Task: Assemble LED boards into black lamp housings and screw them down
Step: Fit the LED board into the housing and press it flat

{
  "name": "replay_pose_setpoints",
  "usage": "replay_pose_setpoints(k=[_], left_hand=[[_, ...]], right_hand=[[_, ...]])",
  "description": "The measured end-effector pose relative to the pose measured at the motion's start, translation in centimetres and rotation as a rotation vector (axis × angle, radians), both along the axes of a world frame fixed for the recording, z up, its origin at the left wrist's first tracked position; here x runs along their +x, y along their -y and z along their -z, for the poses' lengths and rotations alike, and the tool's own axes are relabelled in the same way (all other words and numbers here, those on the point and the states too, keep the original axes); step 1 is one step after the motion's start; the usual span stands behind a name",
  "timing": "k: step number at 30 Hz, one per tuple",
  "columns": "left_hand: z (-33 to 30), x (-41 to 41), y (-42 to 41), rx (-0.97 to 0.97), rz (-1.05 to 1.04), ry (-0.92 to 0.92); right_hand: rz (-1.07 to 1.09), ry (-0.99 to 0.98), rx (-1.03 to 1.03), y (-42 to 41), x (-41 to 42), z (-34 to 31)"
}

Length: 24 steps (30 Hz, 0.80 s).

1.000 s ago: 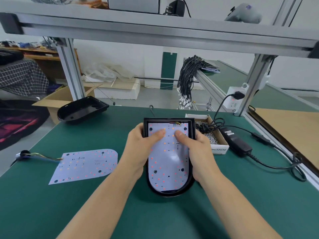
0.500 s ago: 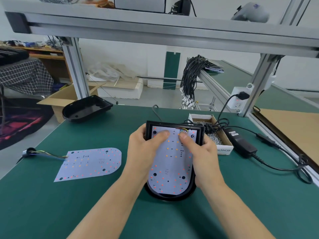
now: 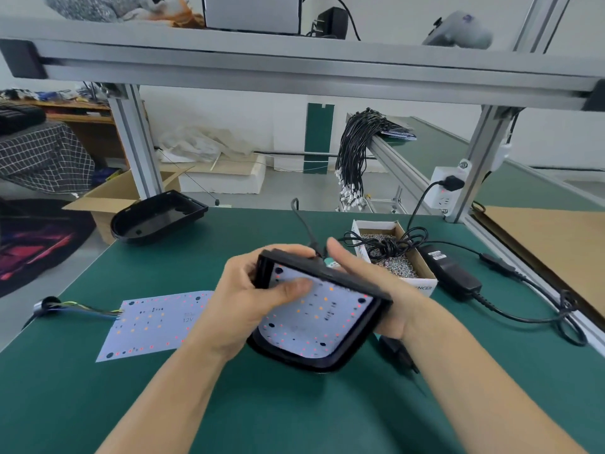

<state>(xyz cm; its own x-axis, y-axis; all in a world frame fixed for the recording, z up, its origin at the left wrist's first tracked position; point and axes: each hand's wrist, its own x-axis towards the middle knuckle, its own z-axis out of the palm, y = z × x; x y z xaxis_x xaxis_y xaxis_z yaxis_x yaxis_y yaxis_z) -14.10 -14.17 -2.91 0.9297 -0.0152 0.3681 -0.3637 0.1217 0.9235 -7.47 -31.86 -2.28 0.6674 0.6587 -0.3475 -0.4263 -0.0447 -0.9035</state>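
A black lamp housing (image 3: 357, 352) with a white LED board (image 3: 320, 317) seated inside is lifted off the green mat and tilted toward me. My left hand (image 3: 242, 303) grips its left edge, thumb pressing on the board. My right hand (image 3: 370, 286) holds the housing's right side from behind and below; its fingers are mostly hidden. A black cable (image 3: 302, 224) runs out of the housing's far end. A second LED board (image 3: 154, 324) with coloured wires lies flat on the mat to the left. An empty black housing (image 3: 157, 217) rests at the table's far left.
A cardboard box of small screws (image 3: 397, 267) stands just right of the hands, with a coiled black cord on it. A black power adapter (image 3: 453, 273) and its cable lie further right. Aluminium frame posts (image 3: 137, 145) rise at the back; a bundle of black cables (image 3: 353, 158) hangs behind.
The housing was flat on the mat with both hands pressing the board. Now it is lifted and tilted, rotated to the right; my right hand has moved from on top to behind it.
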Motion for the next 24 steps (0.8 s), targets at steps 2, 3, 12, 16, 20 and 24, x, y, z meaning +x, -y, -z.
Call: replay_pose_setpoints(k=[2, 3, 12, 16, 20, 24], left_hand=[[-0.4, 0.1, 0.1, 0.027, 0.058, 0.010], [-0.5, 0.3, 0.0, 0.024, 0.062, -0.009], [-1.1, 0.7, -0.1, -0.037, 0.002, -0.076], [-1.2, 0.8, -0.1, -0.022, -0.024, -0.090], [-1.4, 1.2, 0.3, -0.084, -0.017, -0.247], [-1.4, 1.6, 0.2, -0.013, -0.058, -0.404]], right_hand=[[-0.055, -0.020, 0.126, -1.2, -0.1, -0.9], [-0.011, -0.022, 0.181, -1.6, 0.1, -1.5], [0.451, 0.175, 0.110, -2.9, 0.8, -1.4], [0.523, 0.160, 0.108, -3.3, 1.1, -1.1], [0.569, 0.177, 0.152, -3.6, 1.4, -0.7], [0.531, 0.123, 0.131, -3.6, 1.5, 0.0]])
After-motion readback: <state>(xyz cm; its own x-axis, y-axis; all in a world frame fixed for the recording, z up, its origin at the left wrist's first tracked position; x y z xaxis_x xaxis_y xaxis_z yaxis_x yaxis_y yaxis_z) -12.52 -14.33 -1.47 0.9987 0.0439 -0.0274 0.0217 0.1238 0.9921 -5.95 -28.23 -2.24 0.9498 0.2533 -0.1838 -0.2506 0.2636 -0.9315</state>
